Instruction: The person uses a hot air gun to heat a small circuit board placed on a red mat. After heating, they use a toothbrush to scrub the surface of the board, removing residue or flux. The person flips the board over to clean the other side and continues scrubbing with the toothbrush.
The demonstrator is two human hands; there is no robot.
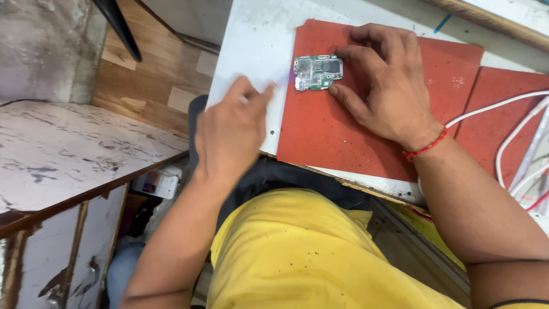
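My right hand [386, 86] pins the board [318, 72] on the red mat [320, 131], fingers spread at its right edge. Left hand [231, 129] hovers just left, loosely curled, empty as far as I can tell.

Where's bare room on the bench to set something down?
The red mat is bare below the circuit board, between the left hand and right hand. The right side is crowded with white cables.

Circuit board [318, 72] on mat [343, 131] — right hand [386, 86] just beside; left hand [231, 134] left of mat
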